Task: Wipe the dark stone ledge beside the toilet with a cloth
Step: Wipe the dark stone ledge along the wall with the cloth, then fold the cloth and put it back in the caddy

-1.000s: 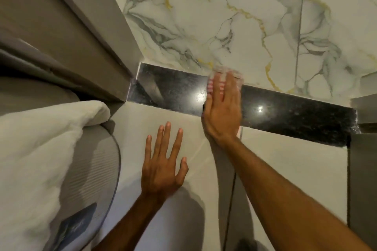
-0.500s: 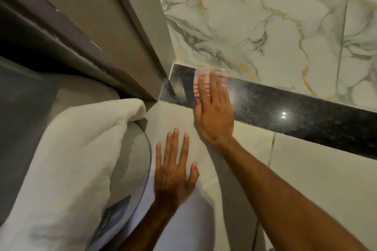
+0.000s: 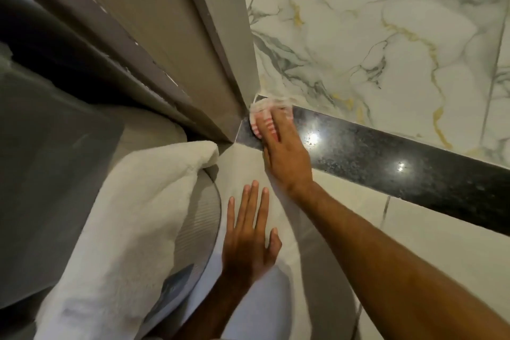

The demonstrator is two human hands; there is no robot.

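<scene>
Slid left to the ledge end, the right hand presses the cloth flat-fingered, left hand splayed open, so the unpinched cloth may bunch against the frame.

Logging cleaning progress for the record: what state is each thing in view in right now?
Dark stone ledge: glossy, showing two light glints.
Cloth: flat on its left end, at the corner.
Right hand: fingers straight, pressing the cloth.
Left hand: open, flat on the pale tile.
White towel: folded, touched by neither hand.
</scene>
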